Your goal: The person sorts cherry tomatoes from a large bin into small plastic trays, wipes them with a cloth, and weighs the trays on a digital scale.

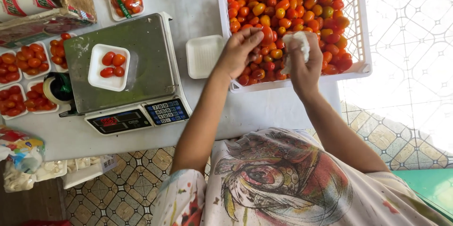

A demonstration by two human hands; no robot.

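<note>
Over the white crate (361,42) at one o'clock, the left hand (238,53) pinches a red tomato (267,34) while the right hand (304,63) is closed around a white cloth (298,42).

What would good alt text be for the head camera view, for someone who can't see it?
Seen from above, a person's left hand holds a small red tomato while the right hand grips a white cloth, over a white crate of red and orange cherry tomatoes. To the left, a scale bears a white tray with four tomatoes.
</note>
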